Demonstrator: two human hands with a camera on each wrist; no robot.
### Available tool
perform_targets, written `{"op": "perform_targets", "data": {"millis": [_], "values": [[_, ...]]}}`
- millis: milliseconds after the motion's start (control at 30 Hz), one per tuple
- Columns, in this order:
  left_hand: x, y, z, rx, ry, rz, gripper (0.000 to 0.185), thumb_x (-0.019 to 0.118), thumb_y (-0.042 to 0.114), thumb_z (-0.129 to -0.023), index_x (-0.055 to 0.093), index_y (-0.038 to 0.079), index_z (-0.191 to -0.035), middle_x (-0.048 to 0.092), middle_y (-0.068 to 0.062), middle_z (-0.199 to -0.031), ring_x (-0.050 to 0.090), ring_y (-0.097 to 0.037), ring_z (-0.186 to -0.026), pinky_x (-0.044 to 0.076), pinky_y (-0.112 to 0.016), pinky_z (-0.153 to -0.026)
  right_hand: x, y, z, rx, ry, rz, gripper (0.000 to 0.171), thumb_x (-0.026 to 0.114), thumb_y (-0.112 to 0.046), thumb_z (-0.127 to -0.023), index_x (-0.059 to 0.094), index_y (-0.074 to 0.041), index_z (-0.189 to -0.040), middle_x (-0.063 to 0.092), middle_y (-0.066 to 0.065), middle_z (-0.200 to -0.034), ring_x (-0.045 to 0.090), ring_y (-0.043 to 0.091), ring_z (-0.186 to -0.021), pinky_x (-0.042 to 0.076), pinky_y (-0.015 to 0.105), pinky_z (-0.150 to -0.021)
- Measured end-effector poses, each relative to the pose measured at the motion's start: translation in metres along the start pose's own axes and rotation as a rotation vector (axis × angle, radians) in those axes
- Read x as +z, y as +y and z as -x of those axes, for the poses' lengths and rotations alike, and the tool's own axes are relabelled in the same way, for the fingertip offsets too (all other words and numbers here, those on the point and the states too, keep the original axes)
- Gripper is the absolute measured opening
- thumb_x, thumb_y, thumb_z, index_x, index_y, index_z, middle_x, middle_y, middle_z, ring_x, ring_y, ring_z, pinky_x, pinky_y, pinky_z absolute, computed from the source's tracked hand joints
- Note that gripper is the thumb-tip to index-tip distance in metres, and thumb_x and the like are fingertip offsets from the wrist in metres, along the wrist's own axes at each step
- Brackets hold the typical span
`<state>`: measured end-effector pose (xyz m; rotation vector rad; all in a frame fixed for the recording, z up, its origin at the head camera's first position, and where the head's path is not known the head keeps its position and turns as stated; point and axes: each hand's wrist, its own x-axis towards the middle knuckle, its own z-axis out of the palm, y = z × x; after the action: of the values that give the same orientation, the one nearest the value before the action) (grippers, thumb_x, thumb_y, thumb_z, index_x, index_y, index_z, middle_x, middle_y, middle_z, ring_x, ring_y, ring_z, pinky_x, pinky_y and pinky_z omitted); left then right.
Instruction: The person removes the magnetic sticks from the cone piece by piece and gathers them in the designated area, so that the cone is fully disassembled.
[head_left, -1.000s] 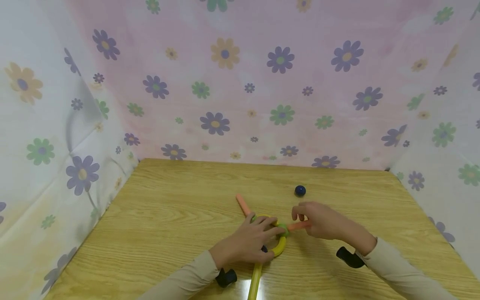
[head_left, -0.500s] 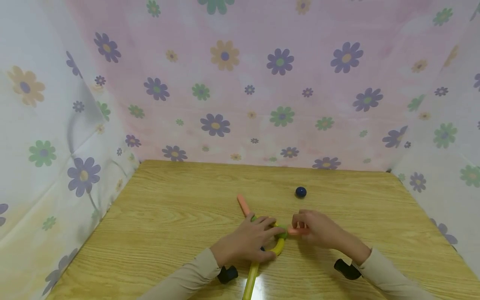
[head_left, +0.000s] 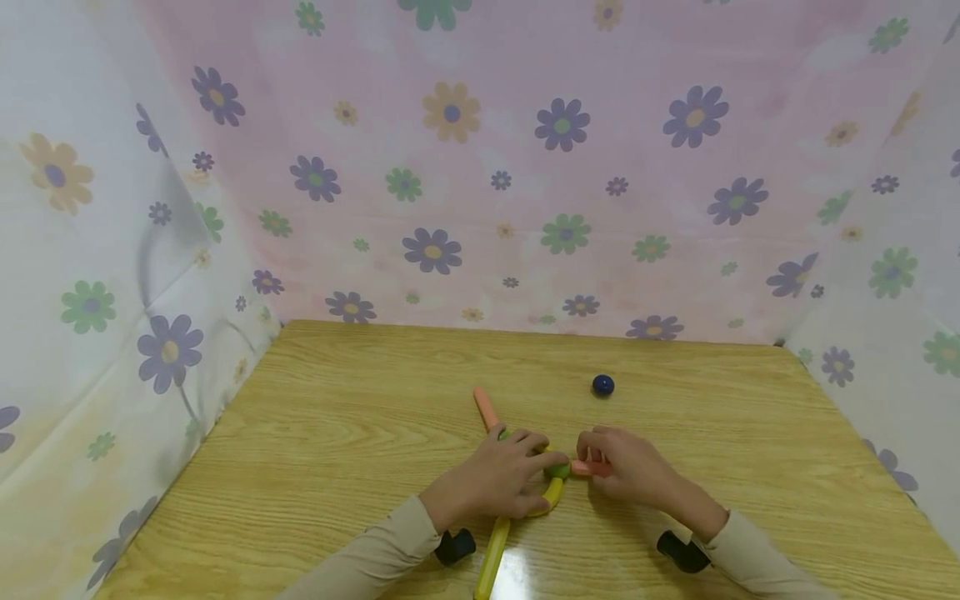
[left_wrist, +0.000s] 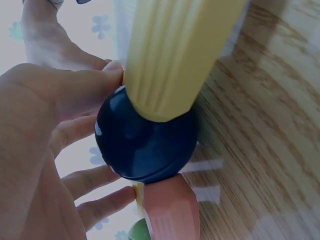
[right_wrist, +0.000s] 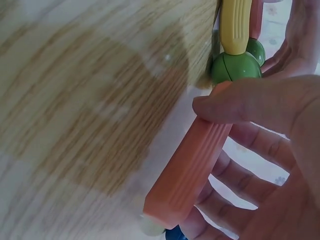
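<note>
My left hand (head_left: 498, 479) spreads over a figure of toy balls and rods, its index finger at a green ball (head_left: 558, 472) and its thumb at a curved yellow rod (head_left: 552, 497). In the left wrist view a dark blue ball (left_wrist: 145, 145) joins a straight yellow rod (left_wrist: 175, 55) and an orange rod (left_wrist: 172, 210), with the thumb beside it. Another orange rod (head_left: 485, 408) points away from the figure. My right hand (head_left: 637, 467) pinches an orange rod (right_wrist: 187, 165), whose end meets a green ball (right_wrist: 235, 68) in the right wrist view. The left palm hides the figure's middle.
A loose dark blue ball (head_left: 603, 385) lies on the wooden table (head_left: 360, 392), beyond the right hand. Black wrist devices (head_left: 456, 547) show below both wrists. Flowered cloth (head_left: 495, 208) encloses the table at the back and sides.
The right hand has moved left and nearer with its orange rod, which now lies more level. The straight yellow rod's near end has swung left. The left hand stays almost in place.
</note>
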<state>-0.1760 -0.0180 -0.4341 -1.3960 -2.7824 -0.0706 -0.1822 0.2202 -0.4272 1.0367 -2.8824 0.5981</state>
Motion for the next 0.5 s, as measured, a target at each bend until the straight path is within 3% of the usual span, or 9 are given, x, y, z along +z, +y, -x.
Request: {"op": "perform_targets", "data": {"millis": [67,233,367,500], "values": [[-0.001,0.000,0.000,-0.004,-0.003,0.002,0.060,0.052,0.058,-0.089,0.039,0.034,-0.143,0.044,0.000,-0.139,0.042,-0.018,-0.127,0.037,-0.050,-0.097,0.002,0.000,0.001,0.003,0.016,0.014,0.022,0.071,-0.004,-0.072,0.060,-0.020,-0.082,0.049,-0.010,-0.073,0.044,0.005,-0.062,0.038,0.023,-0.052],[-0.004,0.001,-0.001,-0.026,-0.012,0.015,0.061,0.057,0.058,-0.087,0.042,0.034,-0.141,0.045,0.000,-0.138,0.043,-0.019,-0.126,0.037,-0.051,-0.097,0.005,0.006,0.001,0.052,0.100,0.031,0.012,0.071,-0.014,-0.081,0.061,-0.020,-0.081,0.049,-0.010,-0.069,0.042,0.002,-0.057,0.037,0.021,-0.049],[-0.005,0.000,-0.001,-0.032,-0.009,0.014,0.060,0.059,0.057,-0.086,0.044,0.034,-0.140,0.046,-0.001,-0.138,0.044,-0.019,-0.126,0.038,-0.051,-0.097,0.001,0.016,0.001,0.081,0.174,-0.029,0.011,0.072,-0.017,-0.084,0.062,-0.020,-0.081,0.051,-0.009,-0.068,0.043,0.003,-0.055,0.038,0.022,-0.048],[-0.004,0.000,-0.001,-0.037,-0.005,0.032,0.060,0.060,0.055,-0.086,0.044,0.035,-0.140,0.046,-0.001,-0.138,0.043,-0.019,-0.126,0.037,-0.052,-0.097,-0.006,0.026,0.003,0.068,0.177,-0.095,0.010,0.073,-0.015,-0.084,0.064,-0.020,-0.084,0.054,-0.008,-0.075,0.049,0.008,-0.062,0.042,0.024,-0.053]]}}
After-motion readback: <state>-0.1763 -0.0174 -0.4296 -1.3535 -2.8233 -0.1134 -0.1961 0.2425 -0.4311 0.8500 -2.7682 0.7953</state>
